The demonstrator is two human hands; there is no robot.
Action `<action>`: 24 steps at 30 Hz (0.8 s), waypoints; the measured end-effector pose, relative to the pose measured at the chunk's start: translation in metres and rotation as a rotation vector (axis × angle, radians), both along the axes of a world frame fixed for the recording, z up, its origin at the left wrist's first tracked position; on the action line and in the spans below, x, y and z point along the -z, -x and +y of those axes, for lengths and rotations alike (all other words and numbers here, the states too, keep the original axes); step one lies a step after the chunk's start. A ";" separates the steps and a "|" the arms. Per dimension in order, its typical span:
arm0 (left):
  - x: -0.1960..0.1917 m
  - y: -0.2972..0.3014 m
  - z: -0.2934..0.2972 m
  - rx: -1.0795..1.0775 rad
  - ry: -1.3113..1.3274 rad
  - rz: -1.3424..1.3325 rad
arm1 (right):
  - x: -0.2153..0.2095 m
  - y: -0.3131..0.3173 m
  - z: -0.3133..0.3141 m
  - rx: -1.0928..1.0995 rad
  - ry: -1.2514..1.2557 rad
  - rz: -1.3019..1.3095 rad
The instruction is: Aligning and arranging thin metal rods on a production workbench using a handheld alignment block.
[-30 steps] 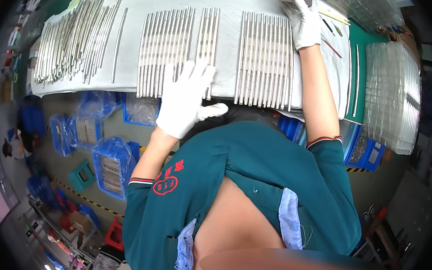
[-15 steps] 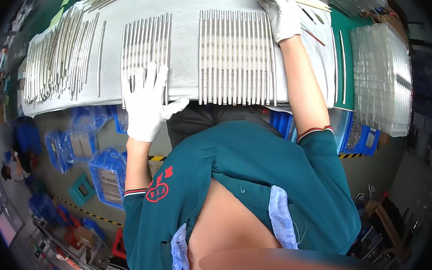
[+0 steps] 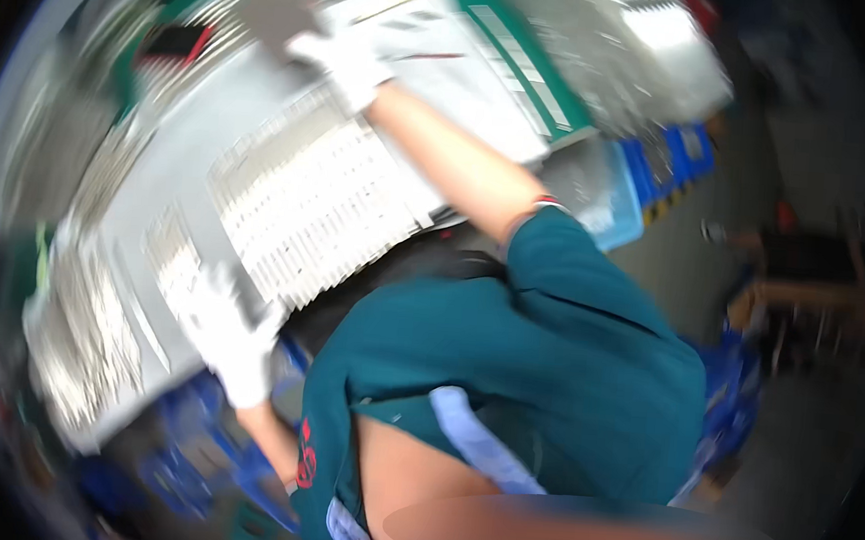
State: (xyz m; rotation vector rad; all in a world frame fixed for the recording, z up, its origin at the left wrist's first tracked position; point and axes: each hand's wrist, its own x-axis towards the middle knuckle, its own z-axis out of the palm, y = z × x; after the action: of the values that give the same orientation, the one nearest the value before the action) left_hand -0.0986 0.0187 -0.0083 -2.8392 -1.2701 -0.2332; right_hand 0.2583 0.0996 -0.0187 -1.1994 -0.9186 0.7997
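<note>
Motion blurs the whole view. My right hand (image 3: pixel 344 71), in a white glove, grips the near end of a dark grey-brown block (image 3: pixel 273 16) just past the far ends of a wide row of silver metal rods (image 3: pixel 306 211). Its fingers are partly smeared. At the near left, my left hand (image 3: pixel 232 334), also gloved in white, lies with fingers spread over a smaller row of rods (image 3: pixel 171 247), hiding their near ends. A single rod (image 3: pixel 146 320) lies left of that row, beside a loose pile of rods (image 3: pixel 87 336).
A pale cloth (image 3: pixel 186 142) covers the table. Beyond it are more rods and a red-edged black object (image 3: pixel 177 43). Clear plastic packs (image 3: pixel 618 52) stand at the far right by a green mat (image 3: pixel 527 71). Blue bins (image 3: pixel 676 157) sit beside and below the table.
The whole view has swung round, so the table now lies slanted at upper left. The block shows more fully, with my right hand still at it. My left hand stays over the smaller row.
</note>
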 end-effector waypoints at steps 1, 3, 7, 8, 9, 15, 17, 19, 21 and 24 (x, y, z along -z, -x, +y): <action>0.006 0.021 -0.004 -0.066 -0.105 0.090 | 0.005 0.014 0.008 -0.026 -0.047 0.101; 0.019 0.050 0.006 -0.222 -0.043 0.185 | 0.018 0.012 0.023 -0.060 -0.065 0.138; 0.015 0.046 0.006 -0.264 0.027 0.193 | 0.029 0.016 0.038 -0.064 -0.164 0.381; 0.018 0.044 0.009 -0.244 0.022 0.206 | 0.024 0.014 0.033 -0.091 -0.185 0.456; 0.028 0.054 0.014 -0.173 -0.043 0.181 | 0.023 0.011 0.031 -0.093 -0.158 0.459; 0.030 0.039 0.014 -0.165 -0.030 0.204 | 0.031 0.013 0.040 -0.035 -0.138 0.351; 0.031 0.033 0.010 -0.073 -0.048 0.122 | 0.029 0.016 0.038 -0.072 -0.191 0.476; 0.038 0.026 0.013 0.038 -0.147 0.086 | 0.026 0.014 0.035 -0.085 -0.170 0.472; 0.039 0.013 0.009 0.050 -0.139 0.093 | 0.027 0.013 0.034 -0.093 -0.175 0.490; 0.031 -0.015 -0.002 0.083 -0.078 0.067 | 0.027 0.011 0.032 -0.075 -0.180 0.494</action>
State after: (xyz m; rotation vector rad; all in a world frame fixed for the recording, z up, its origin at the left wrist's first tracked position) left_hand -0.0840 0.0169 -0.0398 -2.8114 -1.1075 -0.1830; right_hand 0.2473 0.1317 -0.0460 -0.7632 -0.6122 0.9949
